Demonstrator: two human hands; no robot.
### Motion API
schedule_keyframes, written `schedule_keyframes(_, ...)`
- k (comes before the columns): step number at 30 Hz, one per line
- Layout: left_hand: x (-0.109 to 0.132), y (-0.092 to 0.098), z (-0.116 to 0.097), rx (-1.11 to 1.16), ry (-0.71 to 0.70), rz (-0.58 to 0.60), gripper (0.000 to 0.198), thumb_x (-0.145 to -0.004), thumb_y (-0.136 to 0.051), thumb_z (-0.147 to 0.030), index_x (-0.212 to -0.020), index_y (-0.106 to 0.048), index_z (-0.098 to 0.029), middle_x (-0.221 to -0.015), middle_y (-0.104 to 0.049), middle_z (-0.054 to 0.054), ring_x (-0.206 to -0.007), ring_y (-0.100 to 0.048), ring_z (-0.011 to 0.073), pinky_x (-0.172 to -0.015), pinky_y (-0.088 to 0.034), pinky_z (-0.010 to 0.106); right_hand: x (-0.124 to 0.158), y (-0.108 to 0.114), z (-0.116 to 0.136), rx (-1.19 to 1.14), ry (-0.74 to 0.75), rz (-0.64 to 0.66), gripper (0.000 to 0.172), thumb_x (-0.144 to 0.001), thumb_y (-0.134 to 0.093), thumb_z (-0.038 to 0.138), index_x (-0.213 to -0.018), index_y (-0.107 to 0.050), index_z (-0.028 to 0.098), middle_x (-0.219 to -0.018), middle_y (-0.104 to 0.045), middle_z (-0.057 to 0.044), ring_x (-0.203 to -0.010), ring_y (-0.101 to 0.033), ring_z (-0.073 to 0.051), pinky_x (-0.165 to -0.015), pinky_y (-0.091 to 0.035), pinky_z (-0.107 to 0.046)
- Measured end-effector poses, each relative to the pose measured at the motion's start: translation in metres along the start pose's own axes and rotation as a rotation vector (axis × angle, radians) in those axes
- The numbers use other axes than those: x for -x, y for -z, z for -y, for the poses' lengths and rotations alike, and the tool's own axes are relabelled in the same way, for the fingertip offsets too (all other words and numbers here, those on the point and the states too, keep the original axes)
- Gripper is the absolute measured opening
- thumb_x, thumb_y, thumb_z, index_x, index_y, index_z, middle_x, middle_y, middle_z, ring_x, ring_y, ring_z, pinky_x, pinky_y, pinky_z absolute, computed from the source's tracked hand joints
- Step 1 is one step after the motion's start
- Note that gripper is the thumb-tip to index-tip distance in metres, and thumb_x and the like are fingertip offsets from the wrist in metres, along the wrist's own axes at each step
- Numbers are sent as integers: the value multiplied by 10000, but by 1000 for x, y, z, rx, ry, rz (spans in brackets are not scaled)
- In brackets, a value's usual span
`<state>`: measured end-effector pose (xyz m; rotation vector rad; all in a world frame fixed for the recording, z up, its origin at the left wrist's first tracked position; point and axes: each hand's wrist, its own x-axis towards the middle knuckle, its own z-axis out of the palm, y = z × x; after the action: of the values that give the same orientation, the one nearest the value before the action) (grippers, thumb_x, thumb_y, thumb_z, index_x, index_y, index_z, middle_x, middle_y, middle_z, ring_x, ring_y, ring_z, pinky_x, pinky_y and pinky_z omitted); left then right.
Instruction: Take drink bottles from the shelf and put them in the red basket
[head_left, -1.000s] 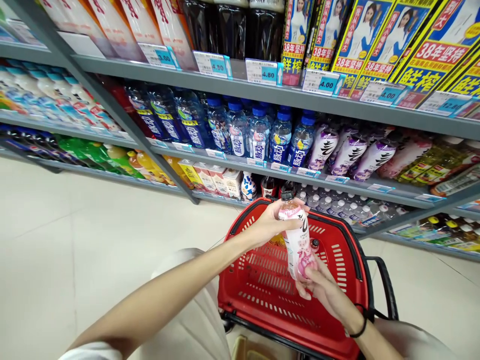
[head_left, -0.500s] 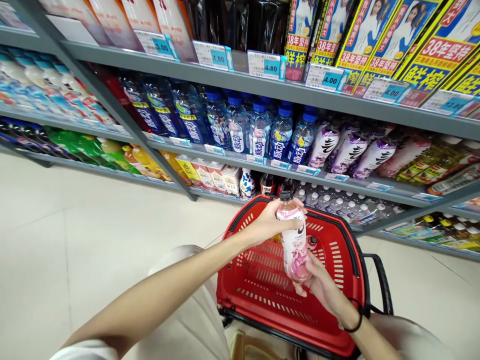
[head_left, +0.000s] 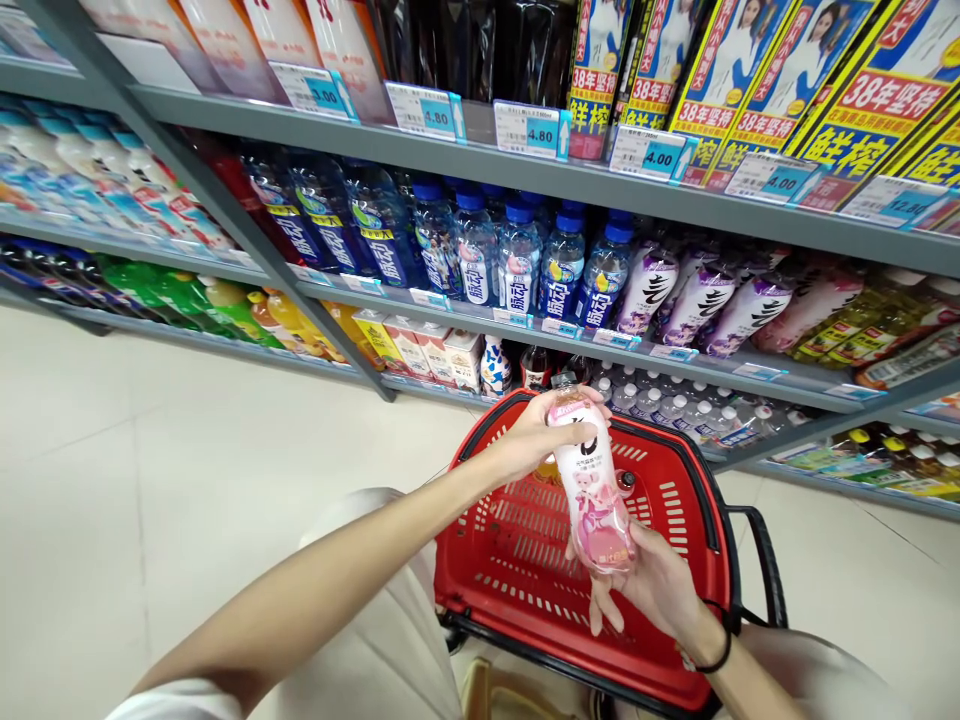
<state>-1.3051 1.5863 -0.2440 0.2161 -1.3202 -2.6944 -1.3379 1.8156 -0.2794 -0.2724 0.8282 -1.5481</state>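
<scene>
A pink-labelled drink bottle (head_left: 592,480) is held tilted over a red shopping basket (head_left: 675,640). My left hand (head_left: 536,435) is closed around the bottle's neck and shoulder. My right hand (head_left: 645,585) cups the bottle's base from below, fingers curled under it, with a black band on the wrist. Another small bottle cap (head_left: 625,483) shows inside the basket behind the pink bottle.
Grey shelving (head_left: 525,170) runs across the view with blue-capped water bottles (head_left: 517,260), purple-labelled bottles (head_left: 697,300), dark bottles and yellow boxes (head_left: 810,80) above, and price tags on the edges. Small water bottles (head_left: 675,410) stand on the low shelf. Pale tiled floor (head_left: 150,480) lies left.
The bottle has been turned in my hands so its label faces up. My right hand has slid further under the base and its fingers have loosened.
</scene>
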Motion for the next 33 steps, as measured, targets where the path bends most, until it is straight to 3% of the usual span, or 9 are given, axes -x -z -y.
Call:
schedule_keyframes(5, -5, 8, -1, -74, -46, 4, 524, -671, -933, -346, -1093, -668, -185, -1066, -721, 70, -899, -683, 190, -823, -521, 326, 3, 12, -12, 150, 180, -245, 488, -938, -718, 496, -1324, -557, 245, -815, -729, -27, -379, -520, -98, -410, -521, -291)
schedule_keyframes(10, -7, 11, 2, -124, -85, 33, 510, -686, -921, -339, -1090, -655, -177, -1080, -717, 82, -947, -672, 200, -834, -523, 318, -2, 22, -16, 280, 285, -391, 436, -814, -857, 465, -1071, -619, 207, -593, -583, 73, -397, -460, -69, -409, -457, -219)
schedule_keyframes(17, -5, 9, -7, -378, -4, -10, 406, -762, -818, -448, -984, -665, -146, -901, -686, 49, -814, -649, 181, -783, -515, 313, -7, 14, -15, 434, 313, -545, 697, -651, -970, 352, -1203, -565, 224, -770, -693, 29, -450, -541, -87, -430, -483, -225)
schedule_keyframes(20, -6, 11, -9, -392, -33, -57, 363, -763, -791, -416, -964, -698, -129, -873, -700, 47, -763, -641, 161, -730, -504, 280, -4, 12, -14, 339, 305, -505, 751, -640, -981, 364, -1251, -561, 244, -751, -681, 41, -451, -510, -79, -434, -451, -210)
schedule_keyframes(22, -6, 11, -9, -325, -80, -77, 384, -739, -805, -406, -983, -724, -120, -861, -714, 48, -744, -648, 157, -695, -498, 262, -3, 9, -11, 199, 257, -423, 667, -731, -908, 492, -1261, -578, 259, -701, -657, 49, -441, -483, -84, -436, -440, -218)
schedule_keyframes(24, -7, 11, -8, -215, -108, -90, 422, -716, -833, -406, -1010, -735, -118, -901, -742, 65, -760, -675, 166, -704, -516, 266, -3, 5, -7, 51, 128, -263, 551, -867, -692, 681, -1168, -646, 221, -648, -633, 27, -421, -448, -96, -416, -434, -236)
schedule_keyframes(25, -7, 10, -8, -165, -115, -95, 441, -708, -847, -403, -1029, -736, -122, -945, -756, 78, -781, -693, 176, -725, -531, 278, -3, 2, -6, 1, 43, -163, 587, -915, -565, 737, -1095, -679, 189, -614, -617, 11, -409, -432, -103, -402, -432, -245)
schedule_keyframes(28, -8, 9, -7, -88, -128, -91, 474, -714, -868, -391, -1089, -730, -135, -1069, -769, 113, -862, -732, 213, -803, -563, 331, -6, -4, -4, -14, -70, 21, 675, -975, -429, 737, -970, -718, 127, -582, -603, -22, -409, -437, -108, -420, -473, -260)
schedule_keyframes(33, -7, 9, -9, -58, -100, -12, 498, -808, -810, -438, -1201, -705, -152, -1119, -764, 130, -921, -743, 238, -881, -568, 391, -7, -1, -5, 157, 170, -203, 408, -959, -665, 545, -1172, -656, 197, -944, -732, -93, -566, -575, -126, -465, -524, -249)
